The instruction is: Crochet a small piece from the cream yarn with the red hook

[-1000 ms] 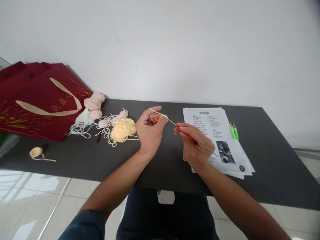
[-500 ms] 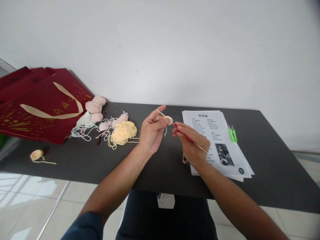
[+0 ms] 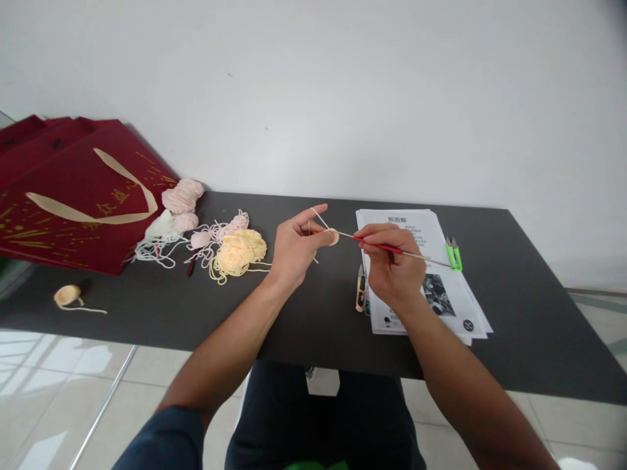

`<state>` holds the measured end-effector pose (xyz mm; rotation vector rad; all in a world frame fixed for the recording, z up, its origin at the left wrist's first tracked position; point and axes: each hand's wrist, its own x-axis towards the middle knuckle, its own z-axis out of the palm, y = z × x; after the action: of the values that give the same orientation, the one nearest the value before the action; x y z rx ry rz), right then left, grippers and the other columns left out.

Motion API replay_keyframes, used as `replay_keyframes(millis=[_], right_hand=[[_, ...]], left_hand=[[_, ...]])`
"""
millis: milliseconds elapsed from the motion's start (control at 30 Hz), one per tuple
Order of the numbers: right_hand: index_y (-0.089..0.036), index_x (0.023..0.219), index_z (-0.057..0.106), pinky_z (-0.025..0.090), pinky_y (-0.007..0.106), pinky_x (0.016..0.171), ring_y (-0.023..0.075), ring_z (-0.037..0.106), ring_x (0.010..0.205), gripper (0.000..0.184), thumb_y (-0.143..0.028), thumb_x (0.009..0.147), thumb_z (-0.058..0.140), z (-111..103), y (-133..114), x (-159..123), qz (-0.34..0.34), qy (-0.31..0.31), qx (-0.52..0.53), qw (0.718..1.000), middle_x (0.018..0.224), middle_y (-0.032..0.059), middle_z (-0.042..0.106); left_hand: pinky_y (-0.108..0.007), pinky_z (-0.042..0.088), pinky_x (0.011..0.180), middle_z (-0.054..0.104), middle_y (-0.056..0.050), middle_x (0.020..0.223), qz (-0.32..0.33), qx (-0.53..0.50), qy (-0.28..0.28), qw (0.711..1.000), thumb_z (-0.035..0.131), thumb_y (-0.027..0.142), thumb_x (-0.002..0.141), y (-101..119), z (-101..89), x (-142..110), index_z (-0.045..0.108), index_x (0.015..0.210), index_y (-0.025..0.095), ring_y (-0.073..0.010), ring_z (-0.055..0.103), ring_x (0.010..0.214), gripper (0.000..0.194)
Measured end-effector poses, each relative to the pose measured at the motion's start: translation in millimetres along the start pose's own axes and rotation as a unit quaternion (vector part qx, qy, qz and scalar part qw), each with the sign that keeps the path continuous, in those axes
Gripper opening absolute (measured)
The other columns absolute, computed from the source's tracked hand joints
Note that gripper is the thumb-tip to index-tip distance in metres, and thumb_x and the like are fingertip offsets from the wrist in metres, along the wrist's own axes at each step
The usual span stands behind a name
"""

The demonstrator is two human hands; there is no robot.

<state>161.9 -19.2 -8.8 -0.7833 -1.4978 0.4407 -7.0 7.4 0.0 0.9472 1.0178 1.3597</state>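
One dark table (image 3: 318, 326) along white wall (image 3: 313, 98) | left hand (image 3: 295, 253) above table, index finger extended, pinching cream crochet piece (image 3: 335, 239) | right hand (image 3: 398, 269) pinching red-handled crochet hook (image 3: 386, 247), shaft reaching piece.

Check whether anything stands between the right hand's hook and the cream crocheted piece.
Nothing visible does: the red hook in the right hand spans the gap to the cream piece pinched in the left hand. Tip contact is unclear.

Red bags (image 3: 68, 176) cut off @ L edge, sheets (image 3: 451, 282) pt. hidden by R hand (image 3: 396, 269), tip of hook (image 3: 390, 248) unclear.
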Motion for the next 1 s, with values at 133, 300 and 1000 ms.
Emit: replay_keyframes(millis=[133, 300, 1000], right_hand=[[-0.029, 0.1, 0.068, 0.06, 0.039, 0.081, 0.02, 0.073, 0.092, 0.011, -0.019, 0.096, 0.067, 4, -8, -5, -0.027, -0.001, -0.042, 0.999, 0.098, 0.0033, 0.078], [-0.026, 0.095, 0.067, 0.055, 0.031, 0.064, 0.0139, 0.068, 0.071, 0.005, -0.025, 0.095, 0.072, 7, -14, -1, 0.099, 0.082, 0.063, 0.99, 0.094, 0.0017, 0.077], [-0.024, 0.092, 0.069, 0.063, 0.017, 0.068, 0.0072, 0.074, 0.073, 0.018, -0.034, 0.087, 0.083, 14, -1, 5, 0.313, 0.112, 0.313, 0.889, 0.09, -0.0026, 0.081]], left_hand=[[-0.024, 0.043, 0.061, 0.067, 0.006, 0.066, 0.086, 0.062, 0.03, 0.994, 0.08, 0.01, 0.068, -2, 1.8, -2, 0.078, 0.118, 0.021, -0.0079, 0.054, 0.058, 0.051], [-0.026, 0.048, 0.068, 0.066, 0.004, 0.073, 0.203, 0.083, 0.016, 0.975, 0.075, 0.008, 0.07, -3, 3.1, -5, 0.08, 0.11, 0.026, -0.0097, 0.057, 0.067, 0.043], [-0.024, 0.046, 0.066, 0.069, 0.001, 0.074, 0.079, -0.067, -0.054, 0.993, 0.09, 0.021, 0.068, -6, -0.7, -1, 0.081, 0.09, 0.025, -0.009, 0.056, 0.067, 0.024]])
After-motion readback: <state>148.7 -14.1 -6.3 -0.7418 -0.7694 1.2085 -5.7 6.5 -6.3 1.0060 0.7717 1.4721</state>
